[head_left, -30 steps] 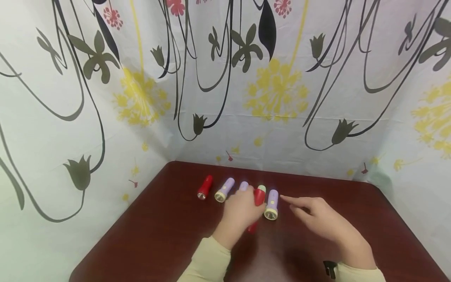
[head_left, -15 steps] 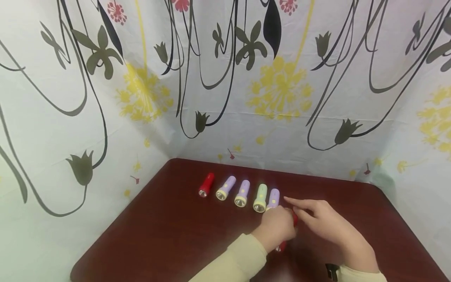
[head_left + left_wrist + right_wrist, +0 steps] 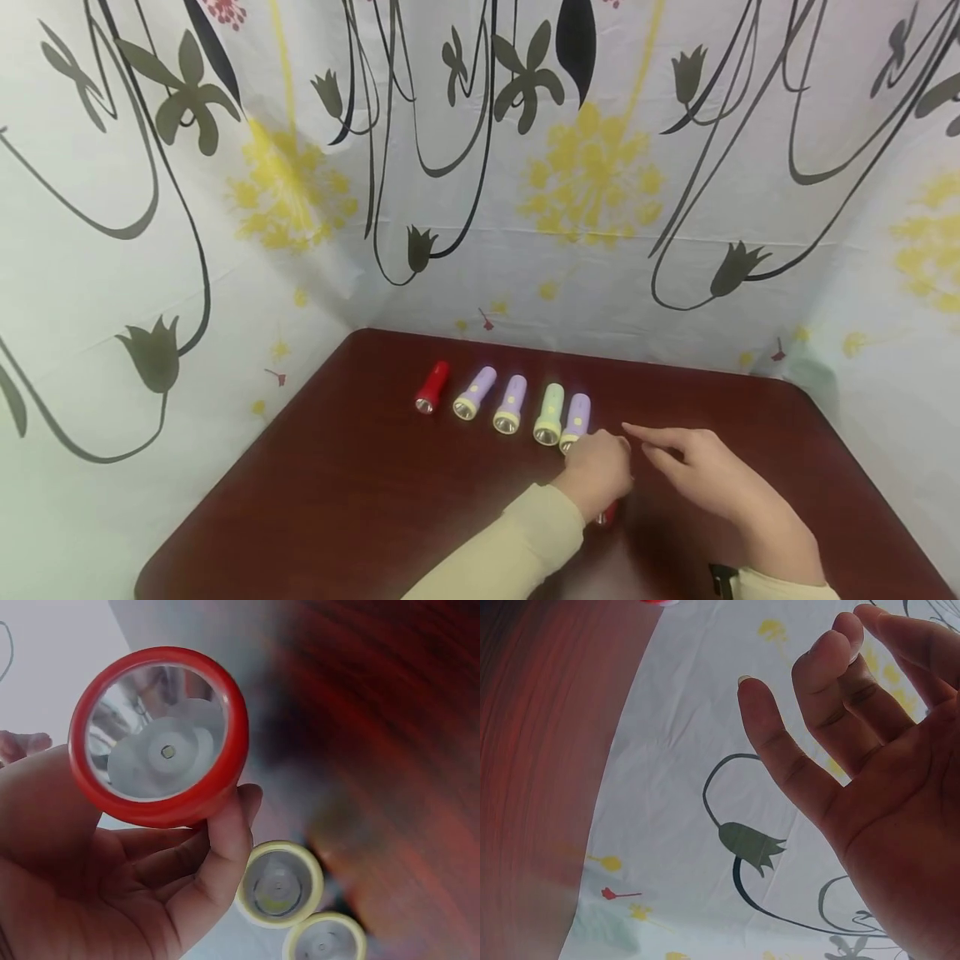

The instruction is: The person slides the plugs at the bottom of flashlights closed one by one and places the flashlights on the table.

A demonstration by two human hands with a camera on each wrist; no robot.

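Observation:
A red flashlight [image 3: 166, 742] is held in my left hand [image 3: 597, 473], its lens facing the left wrist camera. In the head view the hand covers most of it, and only a red end shows below the fingers. Just beyond the hand lies a purple flashlight [image 3: 578, 410], its front partly hidden. To its left, in a row, are a green flashlight [image 3: 551, 408], two more purple ones, and another red flashlight [image 3: 433, 387]. My right hand [image 3: 705, 471] hovers to the right of the left hand, index finger extended, holding nothing.
The flashlights lie on a dark reddish-brown table [image 3: 360, 483] with rounded corners. A white sheet [image 3: 465, 192] printed with flowers hangs behind and on both sides. Part of a black strap [image 3: 723, 579] shows at the right sleeve.
My left hand has carried the red flashlight rightward across the row, past the green and last purple flashlights, toward the right hand. The right hand has stayed nearly in place.

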